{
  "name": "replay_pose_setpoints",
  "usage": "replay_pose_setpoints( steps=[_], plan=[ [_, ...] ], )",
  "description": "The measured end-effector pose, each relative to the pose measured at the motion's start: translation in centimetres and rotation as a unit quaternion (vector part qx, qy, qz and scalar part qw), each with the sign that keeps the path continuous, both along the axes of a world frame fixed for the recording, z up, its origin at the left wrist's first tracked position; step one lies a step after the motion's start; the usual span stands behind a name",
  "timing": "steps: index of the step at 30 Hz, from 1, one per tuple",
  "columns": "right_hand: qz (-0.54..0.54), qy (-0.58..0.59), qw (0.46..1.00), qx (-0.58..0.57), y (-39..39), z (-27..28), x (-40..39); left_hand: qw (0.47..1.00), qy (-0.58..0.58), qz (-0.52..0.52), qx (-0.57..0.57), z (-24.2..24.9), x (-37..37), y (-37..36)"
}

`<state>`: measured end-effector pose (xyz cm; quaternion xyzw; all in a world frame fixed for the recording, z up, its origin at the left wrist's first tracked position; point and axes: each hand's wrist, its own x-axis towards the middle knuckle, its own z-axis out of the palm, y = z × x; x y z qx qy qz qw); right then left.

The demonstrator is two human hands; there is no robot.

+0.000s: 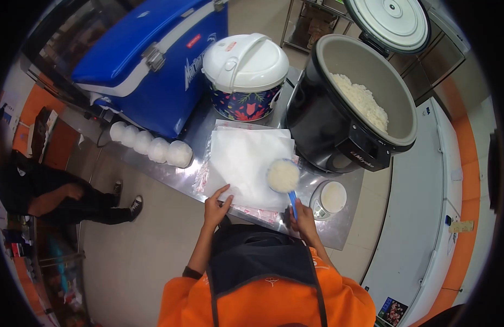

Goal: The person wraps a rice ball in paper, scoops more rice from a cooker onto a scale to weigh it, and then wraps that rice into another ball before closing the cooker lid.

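A: Head view: what does each hand hold?

B: The right hand (pixel 303 218) grips the blue handle of a scoop (pixel 283 175) heaped with rice, above the paper sheets (pixel 246 158). The left hand (pixel 216 204) lies flat, fingers spread, on the sheets' edge at seven o'clock.

A: How would they handle?

B: Rice looks soft and sticky, so keep the scoop level, held by the handle. The paper seems thin, light, slippery. The open cooker (pixel 350 103) stands at two o'clock on the surface (pixel 339 229).
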<state>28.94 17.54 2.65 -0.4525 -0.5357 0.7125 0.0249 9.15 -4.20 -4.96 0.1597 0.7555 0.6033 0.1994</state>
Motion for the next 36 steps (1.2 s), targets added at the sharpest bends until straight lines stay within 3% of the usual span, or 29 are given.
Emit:
replay_pose_setpoints(
  steps=[1,2,3,4,6,7,10,11,14,16,17,19,20,21,22,24,30,36],
  plan=[
    [0.001,-0.002,1.0,0.003,-0.1,-1.0,-1.5,1.0,-0.006,-0.005,0.004,0.0,0.0,0.0],
    [0.014,-0.001,0.974,0.226,-0.2,-1.8,-3.1,1.0,-0.01,-0.009,0.008,0.0,0.0,0.0],
    [0.026,0.002,0.898,0.438,-0.4,-2.1,-4.5,1.0,-0.014,-0.013,0.012,0.0,-0.2,0.0],
    [0.029,0.003,0.897,0.441,-0.8,-1.2,-5.8,1.0,-0.015,-0.01,0.016,0.4,-0.3,0.0],
    [0.041,-0.041,0.786,0.616,-1.8,0.3,-7.7,0.999,0.027,-0.029,-0.036,1.0,-0.4,-0.2],
    [0.046,-0.028,0.757,0.652,-2.3,-0.1,-8.3,0.998,0.028,-0.033,-0.039,1.1,-0.5,-0.2],
    [0.141,-0.064,0.709,0.688,-3.7,-1.1,-9.1,0.998,0.01,-0.05,-0.045,2.7,-0.5,-0.5],
    [0.154,-0.092,0.738,0.651,-4.2,-1.3,-9.1,0.998,0.008,-0.047,-0.045,2.6,-0.6,-0.6],
    [0.162,-0.08,0.736,0.652,-3.8,-0.7,-10.0,0.998,0.004,-0.051,-0.03,3.0,-0.7,-0.9],
    [0.178,-0.082,0.757,0.623,-3.5,0.8,-11.4,0.979,0.127,-0.029,-0.156,6.0,-0.7,-1.2],
    [0.192,-0.082,0.779,0.592,-3.2,1.5,-12.2,0.98,0.125,-0.029,-0.153,7.0,-1.1,-1.0],
    [0.218,-0.107,0.776,0.582,-2.8,2.0,-13.4,0.956,0.249,0.025,-0.153,8.8,-3.0,0.0],
    [0.244,-0.13,0.774,0.569,-2.7,2.0,-13.8,0.954,0.286,0.014,-0.086,9.8,-4.8,1.2],
    [0.25,-0.132,0.773,0.568,-2.6,1.7,-14.0,0.932,0.353,-0.031,-0.075,8.6,-7.2,2.6],
    [0.274,-0.163,0.769,0.553,-2.5,1.0,-14.2,0.923,0.348,-0.116,-0.113,8.0,-9.5,4.0],
    [0.302,-0.201,0.761,0.538,-1.8,-0.2,-14.1,0.88,0.412,-0.168,-0.168,4.0,-12.6,6.3],
    [0.361,-0.159,0.761,0.514,-0.4,-1.2,-13.7,0.894,0.388,-0.169,-0.144,2.3,-13.9,6.9],
    [0.41,-0.103,0.716,0.555,0.7,-2.2,-14.2,0.935,0.315,-0.146,-0.075,1.1,-14.6,6.2]
  ],
)
